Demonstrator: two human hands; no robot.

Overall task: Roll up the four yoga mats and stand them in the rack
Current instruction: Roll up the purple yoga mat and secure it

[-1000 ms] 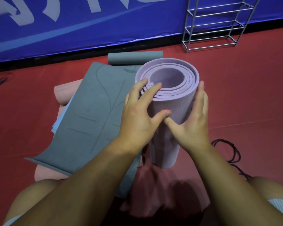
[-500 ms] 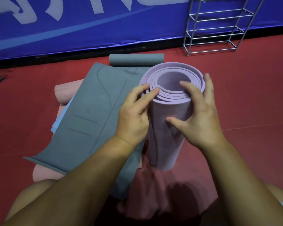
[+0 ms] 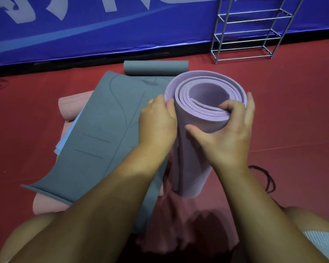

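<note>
While foam-soft, spiral-ended lilac roll (image 3: 196,149)

Single head view, wide-angle, looks forward and down from the person's head. Close on both hands (image 3: 194,130) and mat (image 3: 197,149); floor (image 3: 292,111) fills midfield, rack (image 3: 250,31) and banner (image 3: 103,25) far at top.

A red floor (image 3: 292,103) fills most of the view, and a blue banner (image 3: 122,21) with pale lettering runs along the wall from ten o'clock to two o'clock. A black strip (image 3: 84,62) lies where banner meets floor. A black cable (image 3: 268,179) loops on the floor at four o'clock.
</note>
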